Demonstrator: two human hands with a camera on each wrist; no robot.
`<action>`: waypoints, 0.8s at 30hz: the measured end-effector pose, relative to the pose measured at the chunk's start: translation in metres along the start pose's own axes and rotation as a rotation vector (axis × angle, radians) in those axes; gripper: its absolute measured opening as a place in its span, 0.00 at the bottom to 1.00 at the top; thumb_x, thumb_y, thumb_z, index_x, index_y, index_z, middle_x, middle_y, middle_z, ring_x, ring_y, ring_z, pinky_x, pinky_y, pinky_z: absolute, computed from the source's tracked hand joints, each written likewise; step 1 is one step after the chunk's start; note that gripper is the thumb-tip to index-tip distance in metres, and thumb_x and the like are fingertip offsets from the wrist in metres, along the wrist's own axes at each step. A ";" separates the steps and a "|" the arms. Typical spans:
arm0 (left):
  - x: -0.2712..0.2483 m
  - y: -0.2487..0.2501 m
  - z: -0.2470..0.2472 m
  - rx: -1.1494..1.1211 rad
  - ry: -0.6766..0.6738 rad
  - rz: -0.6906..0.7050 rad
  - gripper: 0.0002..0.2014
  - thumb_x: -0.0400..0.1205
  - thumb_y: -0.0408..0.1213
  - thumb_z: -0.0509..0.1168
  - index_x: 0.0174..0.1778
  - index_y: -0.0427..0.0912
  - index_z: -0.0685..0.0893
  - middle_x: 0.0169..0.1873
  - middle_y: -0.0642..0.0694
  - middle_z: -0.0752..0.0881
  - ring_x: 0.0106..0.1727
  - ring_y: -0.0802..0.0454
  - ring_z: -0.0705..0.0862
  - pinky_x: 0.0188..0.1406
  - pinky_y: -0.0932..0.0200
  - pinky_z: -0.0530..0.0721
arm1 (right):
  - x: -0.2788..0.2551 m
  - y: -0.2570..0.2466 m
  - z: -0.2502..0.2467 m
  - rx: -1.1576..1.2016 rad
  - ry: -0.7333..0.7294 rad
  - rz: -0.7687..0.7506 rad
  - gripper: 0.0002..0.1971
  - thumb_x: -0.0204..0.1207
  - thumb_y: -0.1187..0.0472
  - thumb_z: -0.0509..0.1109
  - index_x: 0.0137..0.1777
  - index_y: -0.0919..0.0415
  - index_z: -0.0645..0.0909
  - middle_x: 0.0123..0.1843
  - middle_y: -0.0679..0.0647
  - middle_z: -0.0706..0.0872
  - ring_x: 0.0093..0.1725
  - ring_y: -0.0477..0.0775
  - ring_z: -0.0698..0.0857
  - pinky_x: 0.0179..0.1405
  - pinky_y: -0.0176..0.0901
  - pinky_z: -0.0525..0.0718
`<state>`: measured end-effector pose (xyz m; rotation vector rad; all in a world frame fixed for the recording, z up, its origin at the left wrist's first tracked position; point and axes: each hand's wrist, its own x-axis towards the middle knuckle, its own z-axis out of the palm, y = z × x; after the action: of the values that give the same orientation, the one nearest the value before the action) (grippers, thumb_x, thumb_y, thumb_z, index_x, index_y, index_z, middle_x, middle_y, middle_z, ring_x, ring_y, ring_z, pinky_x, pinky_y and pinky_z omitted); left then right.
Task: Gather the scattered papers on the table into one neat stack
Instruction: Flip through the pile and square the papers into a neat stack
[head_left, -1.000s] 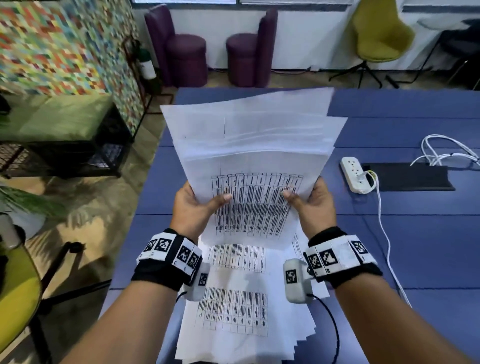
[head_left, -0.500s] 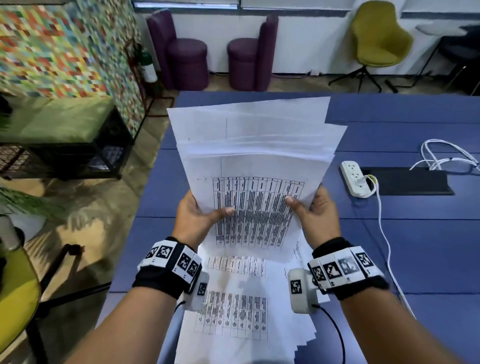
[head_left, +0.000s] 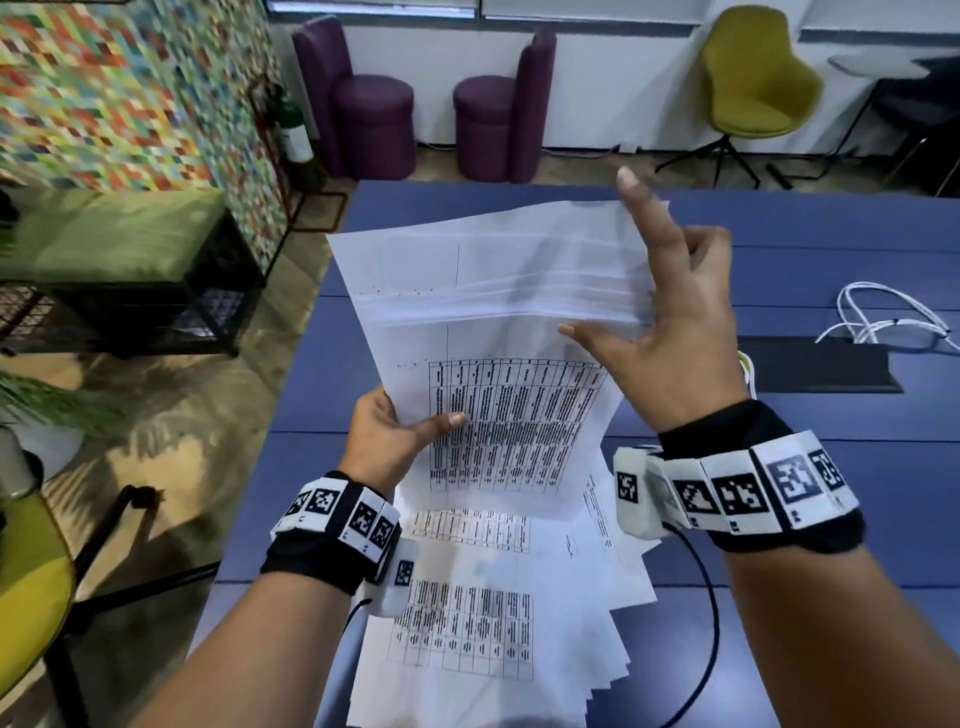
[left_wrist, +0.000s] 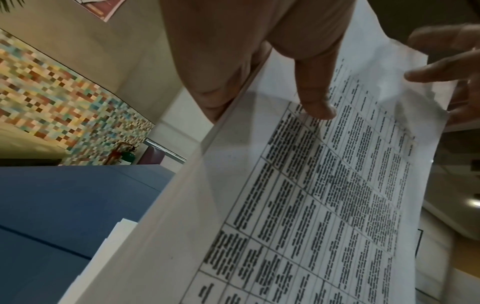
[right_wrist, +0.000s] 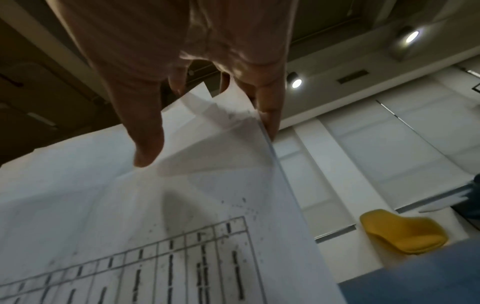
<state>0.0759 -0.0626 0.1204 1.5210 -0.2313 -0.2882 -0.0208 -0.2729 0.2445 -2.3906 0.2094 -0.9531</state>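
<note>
Upright, the fanned sheaf of white printed papers (head_left: 498, 332) runs frame-bottom to top; left hand (head_left: 387, 441) pinches its lower-left edge, right hand (head_left: 670, 338) splays open-fingered against its upper-right edge.

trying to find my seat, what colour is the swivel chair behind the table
Mustard yellow-green, the swivel chair shows best in the head view.

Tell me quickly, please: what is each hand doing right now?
Left hand: grips the lifted sheaf of papers at its lower left edge, thumb on the front.
Right hand: open, fingers spread along the sheaf's right edge, not gripping.
</note>
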 end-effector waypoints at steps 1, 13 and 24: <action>-0.001 0.001 0.000 0.000 -0.001 -0.004 0.20 0.65 0.27 0.81 0.50 0.28 0.84 0.42 0.46 0.93 0.46 0.51 0.91 0.48 0.60 0.87 | -0.001 0.001 0.001 -0.017 0.018 0.015 0.46 0.59 0.56 0.85 0.77 0.44 0.67 0.59 0.53 0.64 0.55 0.41 0.67 0.59 0.27 0.74; -0.004 0.003 0.001 -0.075 -0.007 0.004 0.26 0.65 0.22 0.79 0.59 0.29 0.81 0.48 0.43 0.92 0.51 0.50 0.91 0.48 0.63 0.87 | -0.023 0.007 0.009 -0.014 0.069 -0.048 0.24 0.72 0.56 0.78 0.69 0.49 0.80 0.69 0.55 0.66 0.52 0.34 0.69 0.59 0.18 0.65; -0.006 0.004 0.002 -0.075 -0.017 -0.006 0.10 0.68 0.21 0.77 0.39 0.35 0.85 0.32 0.50 0.91 0.35 0.57 0.89 0.38 0.67 0.85 | -0.020 0.005 0.004 -0.100 -0.076 -0.087 0.27 0.77 0.42 0.68 0.76 0.41 0.70 0.66 0.56 0.67 0.59 0.51 0.72 0.61 0.38 0.77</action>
<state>0.0699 -0.0626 0.1244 1.4462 -0.2270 -0.3111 -0.0329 -0.2682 0.2278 -2.5411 0.1276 -0.9083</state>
